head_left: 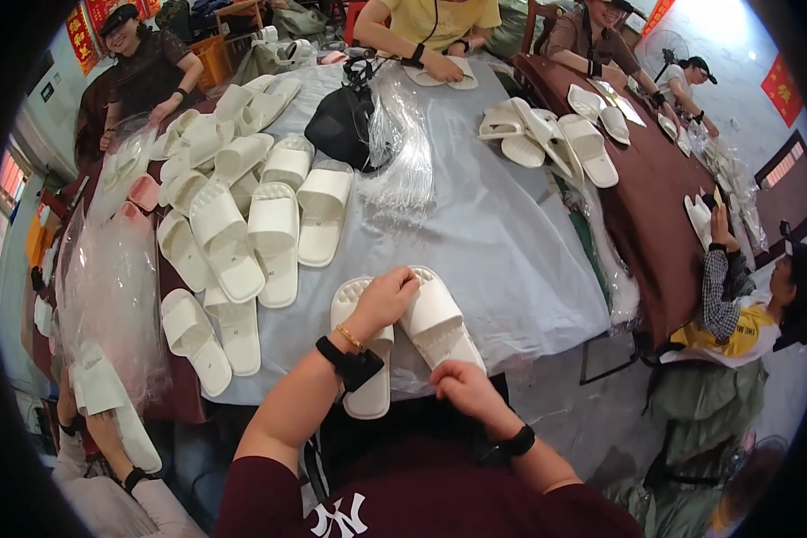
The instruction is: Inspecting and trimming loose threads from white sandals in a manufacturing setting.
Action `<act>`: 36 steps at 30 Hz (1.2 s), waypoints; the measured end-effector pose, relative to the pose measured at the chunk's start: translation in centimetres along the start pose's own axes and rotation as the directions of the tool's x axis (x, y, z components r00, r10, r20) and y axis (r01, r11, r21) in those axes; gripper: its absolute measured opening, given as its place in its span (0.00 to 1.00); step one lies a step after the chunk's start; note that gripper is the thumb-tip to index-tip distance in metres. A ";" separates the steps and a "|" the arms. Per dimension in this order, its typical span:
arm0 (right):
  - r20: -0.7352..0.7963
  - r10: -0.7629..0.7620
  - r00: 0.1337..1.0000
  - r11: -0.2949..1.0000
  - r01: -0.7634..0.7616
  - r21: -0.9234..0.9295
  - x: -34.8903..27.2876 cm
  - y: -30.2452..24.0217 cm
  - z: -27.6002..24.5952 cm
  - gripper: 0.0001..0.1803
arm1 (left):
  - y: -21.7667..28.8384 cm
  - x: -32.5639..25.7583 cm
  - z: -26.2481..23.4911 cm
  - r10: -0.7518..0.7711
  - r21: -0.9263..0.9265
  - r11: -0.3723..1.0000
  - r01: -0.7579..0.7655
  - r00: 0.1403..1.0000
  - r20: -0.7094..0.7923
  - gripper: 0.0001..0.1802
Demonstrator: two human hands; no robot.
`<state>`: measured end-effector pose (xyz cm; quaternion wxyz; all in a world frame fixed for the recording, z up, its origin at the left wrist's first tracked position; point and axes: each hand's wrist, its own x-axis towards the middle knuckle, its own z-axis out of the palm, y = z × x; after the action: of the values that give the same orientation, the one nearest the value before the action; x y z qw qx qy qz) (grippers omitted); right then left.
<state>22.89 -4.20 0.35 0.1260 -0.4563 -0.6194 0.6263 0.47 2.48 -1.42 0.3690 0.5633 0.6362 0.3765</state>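
A pair of white slippers lies at the near edge of the table, in front of me. My left hand reaches across the left slipper, its fingers closed at the toe edge of the right slipper. At that slipper's heel, my right hand is curled, thumb and fingers pinching the edge. The left slipper lies partly hidden under my left wrist. Just to the left, a large heap of white slippers spreads over the table.
A black cap and a bundle of clear plastic bags lie mid-table. More slippers are at the right, beside a brown-covered table. Plastic sheeting hangs at the left. Several people work around the tables.
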 end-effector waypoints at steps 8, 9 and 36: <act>-0.056 -0.050 0.997 0.943 0.028 -0.333 3.4 -2.7 1.0 0.11 | -0.6 -0.1 0.4 0.001 0.054 0.999 -0.003 0.999 0.034 0.16; -0.096 -0.158 0.983 0.917 0.110 -0.384 3.8 -2.5 1.2 0.11 | -0.4 0.0 0.2 0.003 0.042 0.999 -0.006 0.997 0.075 0.17; -0.499 -0.595 0.630 0.804 0.469 -0.366 5.6 -4.5 -1.1 0.13 | 1.8 -1.2 -1.2 0.113 -0.211 0.963 -0.168 0.961 -0.252 0.12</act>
<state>18.83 1.47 2.22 0.4458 -0.4335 -0.7149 0.3198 0.28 1.33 0.75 0.3252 0.5116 0.5859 0.5378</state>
